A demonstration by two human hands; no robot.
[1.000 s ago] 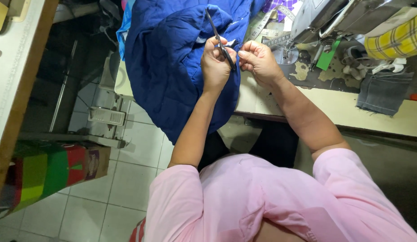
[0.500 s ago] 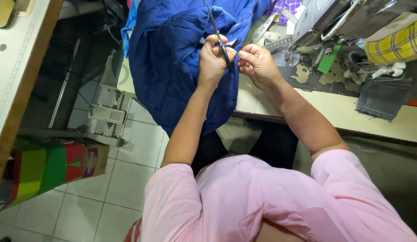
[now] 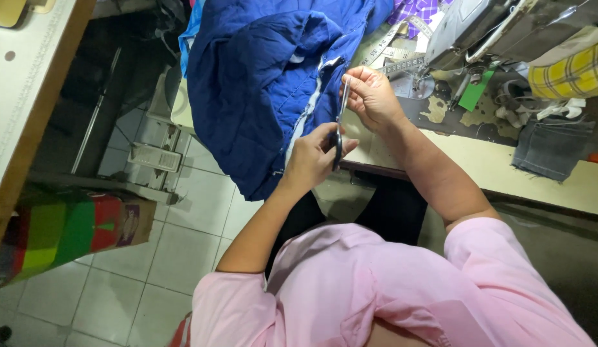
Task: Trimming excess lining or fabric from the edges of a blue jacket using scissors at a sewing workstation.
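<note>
The left hand [image 3: 312,157] was closed around the handles of a pair of dark scissors [image 3: 341,122], fingers curled through and over them, with the blades running away from the body toward the far side. The right hand [image 3: 373,96] was just beyond it, fingertips pressed together in a pinch at the blade tips. It seemed to grip the pale edge strip of the blue garment [image 3: 260,83], though the exact bit held was too small to make out.

The garment lay heaped on the left end of the worktop [image 3: 505,167] and spilled over its near edge toward the tiled floor [image 3: 183,257]. To the right stood a sewing machine [image 3: 505,26], with a measuring tape [image 3: 389,54] just left of it, a denim scrap [image 3: 550,148] and a yellow checked cloth [image 3: 572,71] further right.

The step in hand looked like snipping at the garment's edge — the right hand holding it taut, the left working the scissors. By that reading, the next move called for keeping the pinched strip tight and closing the blades only on what stood clear of the cloth.

Half a second before, both hands had been close together at the far edge with the scissors slanted between them. By this moment the left hand had dropped nearer the body — the hands now stood apart along the scissors' length.
</note>
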